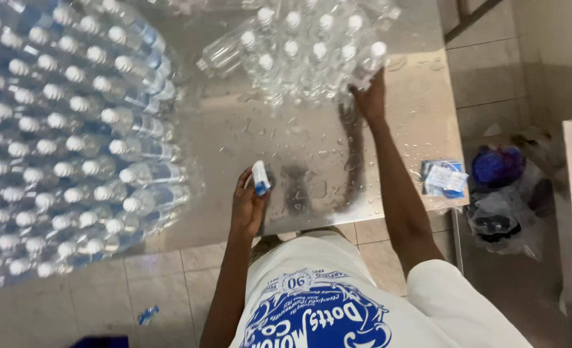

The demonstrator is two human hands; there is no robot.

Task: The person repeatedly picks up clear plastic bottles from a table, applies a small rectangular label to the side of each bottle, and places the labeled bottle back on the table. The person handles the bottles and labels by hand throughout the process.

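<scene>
Left hand [247,205] grasping small white-and-blue label [260,178]; right hand [370,100] gripping capped bottle [367,64]. Wet steel table [234,138]; tiled floor [170,283]; stacked bottle packs [67,142].

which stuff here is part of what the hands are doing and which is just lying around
In hand:
- left hand holding a small white and blue label
- right hand on a bottle at the edge of the clear bottle cluster
- wet steel table

Lying about:
- stacked bottle packs on the left
- blue and white packet at the table edge
- bags on the floor
</scene>
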